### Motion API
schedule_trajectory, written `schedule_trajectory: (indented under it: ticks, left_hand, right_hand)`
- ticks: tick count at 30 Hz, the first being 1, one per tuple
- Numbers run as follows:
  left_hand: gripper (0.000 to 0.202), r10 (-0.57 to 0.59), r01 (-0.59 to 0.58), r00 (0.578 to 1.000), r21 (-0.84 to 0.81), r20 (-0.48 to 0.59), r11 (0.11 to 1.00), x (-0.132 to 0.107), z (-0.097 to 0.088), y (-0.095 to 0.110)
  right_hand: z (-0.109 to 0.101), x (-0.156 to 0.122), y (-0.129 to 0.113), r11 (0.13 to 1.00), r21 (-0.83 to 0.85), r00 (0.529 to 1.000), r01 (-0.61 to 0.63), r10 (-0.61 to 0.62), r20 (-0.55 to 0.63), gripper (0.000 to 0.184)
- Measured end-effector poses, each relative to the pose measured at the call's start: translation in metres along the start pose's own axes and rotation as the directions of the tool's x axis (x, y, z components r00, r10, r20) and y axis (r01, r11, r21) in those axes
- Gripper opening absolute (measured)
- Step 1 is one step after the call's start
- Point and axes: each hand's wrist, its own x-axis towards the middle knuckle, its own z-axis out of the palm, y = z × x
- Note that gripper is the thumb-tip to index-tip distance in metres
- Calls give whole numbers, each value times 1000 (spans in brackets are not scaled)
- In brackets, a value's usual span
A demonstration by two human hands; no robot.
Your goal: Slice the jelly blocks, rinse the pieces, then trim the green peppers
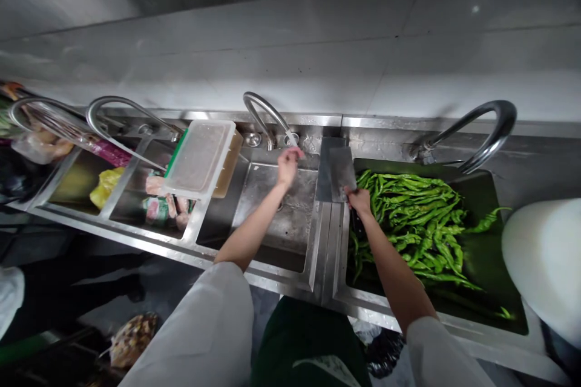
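Note:
My left hand [288, 164] reaches up to the lever of the middle tap [265, 113] over an empty steel sink basin [254, 236], its fingers closed round the lever end. My right hand [360, 199] grips the handle of a cleaver [341, 170], whose broad blade lies flat on the steel divider between two basins. Just to the right, a sink filled with water holds a heap of long green chili peppers [415, 221].
A white plastic lidded box [200, 158] rests across the rim of the basin to the left, above packets of food. A yellow bag [105, 186] lies in the far-left basin. Another tap [485, 130] arches over the pepper sink. A white rounded object [544, 263] sits at right.

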Motion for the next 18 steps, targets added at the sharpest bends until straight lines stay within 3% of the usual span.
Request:
schedule_trajectory:
  ticks: [2, 5, 8, 10, 12, 15, 17, 18]
  left_hand:
    - [31, 127, -187, 965, 266, 227, 945, -24, 29, -22]
    - [43, 119, -487, 791, 500, 600, 717, -66, 67, -48]
    - [55, -27, -673, 635, 571, 772, 470, -98, 85, -64]
    - [61, -100, -748, 555, 548, 826, 373, -95, 89, -66]
    - [67, -124, -786, 522, 532, 844, 315, -65, 93, -60]
    - [77, -164, -786, 537, 562, 827, 259, -8, 102, -44]
    - [85, -166, -783, 547, 571, 821, 246, 1, 104, -44]
    - [90, -153, -782, 549, 570, 822, 253, -9, 102, -48]
  right_hand:
    - [3, 14, -10, 999, -34, 1000, 7, -7, -1, 32]
    - [-1, -12, 6, 998, -60, 1000, 7, -6, 13, 31]
    - [-8, -65, 40, 997, -75, 1000, -11, 14, 28, 34]
    - [-9, -80, 49, 995, -96, 1000, -8, 9, 4, 37]
    - [-5, -63, 36, 990, -144, 999, 7, -12, -33, 39]
    - [3, -14, 0, 982, -188, 998, 28, -38, -48, 41]
    - [5, -2, -3, 985, -167, 998, 52, -58, -32, 42]
    - [4, -8, 6, 985, -155, 997, 69, -72, -19, 42]
